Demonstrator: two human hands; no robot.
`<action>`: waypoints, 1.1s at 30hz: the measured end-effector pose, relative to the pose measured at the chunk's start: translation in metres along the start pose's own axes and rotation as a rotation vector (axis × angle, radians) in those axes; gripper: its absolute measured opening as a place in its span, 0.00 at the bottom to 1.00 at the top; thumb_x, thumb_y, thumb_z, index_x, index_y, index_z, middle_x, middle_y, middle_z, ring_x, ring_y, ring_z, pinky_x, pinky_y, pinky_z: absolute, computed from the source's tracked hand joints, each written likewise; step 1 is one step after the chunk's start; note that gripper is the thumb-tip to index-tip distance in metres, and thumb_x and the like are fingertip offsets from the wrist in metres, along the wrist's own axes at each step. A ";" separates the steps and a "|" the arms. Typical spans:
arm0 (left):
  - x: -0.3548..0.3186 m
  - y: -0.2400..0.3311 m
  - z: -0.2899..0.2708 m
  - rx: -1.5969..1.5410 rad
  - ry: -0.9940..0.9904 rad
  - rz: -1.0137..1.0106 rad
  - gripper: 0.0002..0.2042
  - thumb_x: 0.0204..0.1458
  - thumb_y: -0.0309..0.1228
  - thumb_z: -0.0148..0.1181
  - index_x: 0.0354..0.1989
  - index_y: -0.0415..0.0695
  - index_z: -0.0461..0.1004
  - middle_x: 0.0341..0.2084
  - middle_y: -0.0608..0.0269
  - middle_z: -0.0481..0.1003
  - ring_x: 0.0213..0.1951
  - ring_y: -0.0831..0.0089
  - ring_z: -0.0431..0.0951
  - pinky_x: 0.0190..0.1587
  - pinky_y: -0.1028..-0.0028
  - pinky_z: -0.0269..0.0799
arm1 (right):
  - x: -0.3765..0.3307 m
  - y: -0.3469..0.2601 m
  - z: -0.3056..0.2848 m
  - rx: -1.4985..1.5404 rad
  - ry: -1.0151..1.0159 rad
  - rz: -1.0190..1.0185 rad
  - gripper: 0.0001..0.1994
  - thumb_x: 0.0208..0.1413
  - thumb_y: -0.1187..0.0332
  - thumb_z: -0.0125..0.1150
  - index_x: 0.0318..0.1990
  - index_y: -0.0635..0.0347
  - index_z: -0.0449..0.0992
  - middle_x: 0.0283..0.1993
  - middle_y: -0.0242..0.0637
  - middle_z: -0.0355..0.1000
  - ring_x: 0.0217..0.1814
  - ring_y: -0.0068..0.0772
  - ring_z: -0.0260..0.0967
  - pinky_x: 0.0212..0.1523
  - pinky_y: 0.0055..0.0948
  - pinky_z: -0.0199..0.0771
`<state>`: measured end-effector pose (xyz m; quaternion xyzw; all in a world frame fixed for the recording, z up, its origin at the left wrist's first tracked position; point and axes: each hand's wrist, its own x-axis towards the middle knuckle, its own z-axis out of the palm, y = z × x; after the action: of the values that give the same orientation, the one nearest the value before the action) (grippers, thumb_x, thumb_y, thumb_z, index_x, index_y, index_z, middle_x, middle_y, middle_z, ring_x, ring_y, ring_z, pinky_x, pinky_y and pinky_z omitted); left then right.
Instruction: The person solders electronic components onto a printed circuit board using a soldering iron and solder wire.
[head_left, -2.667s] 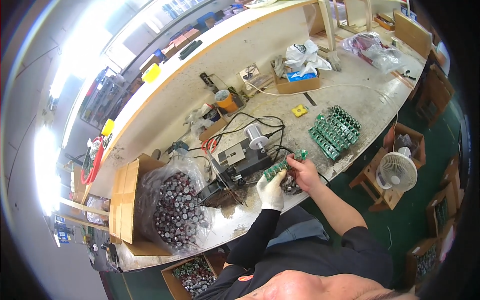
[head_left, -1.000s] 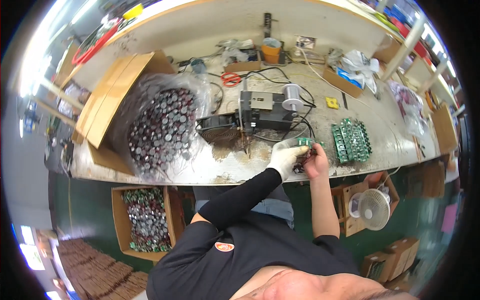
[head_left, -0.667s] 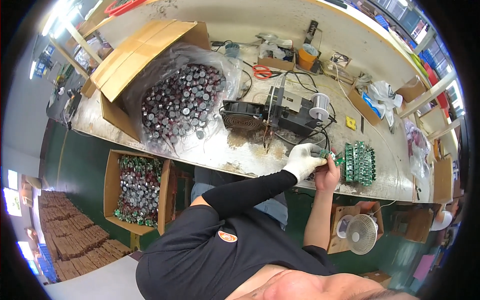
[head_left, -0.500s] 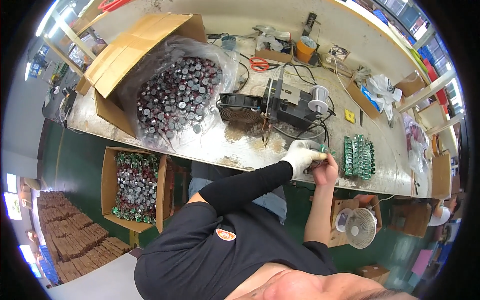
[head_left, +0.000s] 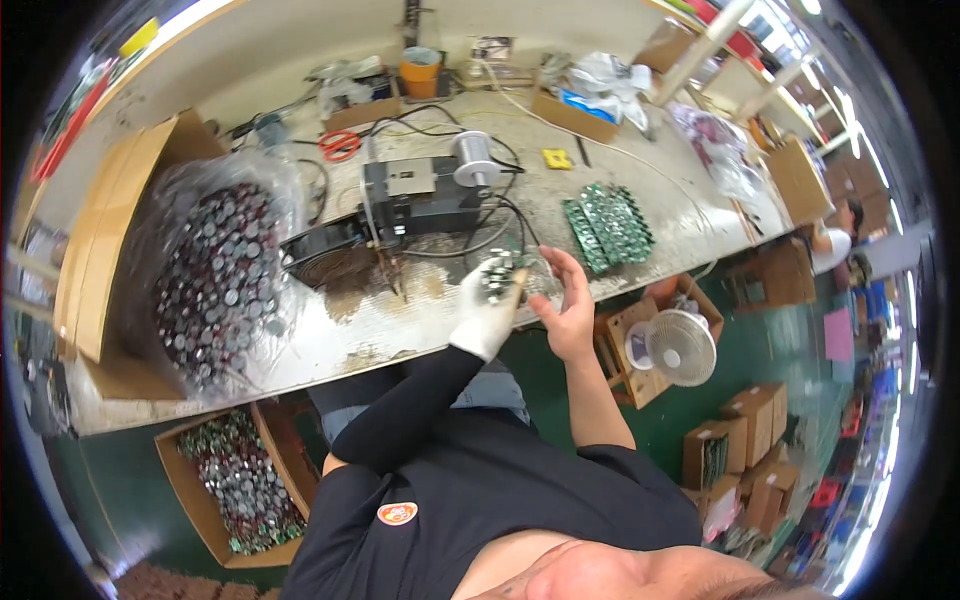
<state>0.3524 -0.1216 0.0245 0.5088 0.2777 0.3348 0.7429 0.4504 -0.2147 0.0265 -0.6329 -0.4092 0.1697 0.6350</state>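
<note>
Gloved left hand holds a small battery pack above the counter edge.

The left hand (head_left: 487,312), in a white glove, has its grip closed around a small green battery pack (head_left: 497,277), just in front of the black machine (head_left: 420,197) on the counter (head_left: 400,320). The bare right hand (head_left: 567,305) is beside the pack, fingers spread and holding nothing. Green packs (head_left: 607,223) lie stacked right of the machine.

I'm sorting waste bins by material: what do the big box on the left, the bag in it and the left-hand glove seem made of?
The big box looks like plain brown corrugated cardboard, matte, with folded flaps. The bag seems thin clear plastic film: glossy, crinkled, its contents showing through. The glove on the left hand looks like white knit fabric, possibly cotton; the weave is too small to tell.
</note>
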 end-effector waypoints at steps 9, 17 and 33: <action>-0.140 0.064 -0.124 -0.263 0.240 -0.209 0.05 0.56 0.25 0.57 0.38 0.39 0.75 0.24 0.65 0.76 0.25 0.80 0.74 0.27 0.80 0.68 | 0.032 0.036 -0.036 -0.784 0.179 -0.085 0.16 0.47 0.68 0.64 0.43 0.65 0.74 0.41 0.45 0.74 0.44 0.43 0.71 0.47 0.36 0.69; -0.242 0.055 -0.261 -0.141 1.054 0.140 0.03 0.53 0.28 0.62 0.32 0.43 0.76 0.22 0.71 0.75 0.23 0.83 0.71 0.23 0.81 0.63 | 0.060 0.056 -0.080 -1.710 -0.090 -0.250 0.22 0.46 0.63 0.64 0.49 0.61 0.72 0.42 0.49 0.73 0.43 0.50 0.71 0.44 0.43 0.70; -0.267 0.034 -0.505 1.174 1.270 -0.931 0.16 0.46 0.36 0.58 0.42 0.43 0.78 0.46 0.51 0.75 0.51 0.56 0.74 0.53 0.63 0.67 | 0.056 0.059 -0.077 -1.076 0.111 -0.063 0.16 0.54 0.66 0.52 0.47 0.64 0.73 0.45 0.44 0.74 0.45 0.43 0.72 0.48 0.35 0.69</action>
<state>-0.2016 -0.0333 -0.0903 0.3624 0.9206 0.0286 0.1423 0.5586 -0.2160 -0.0014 -0.8640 -0.4232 -0.1165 0.2467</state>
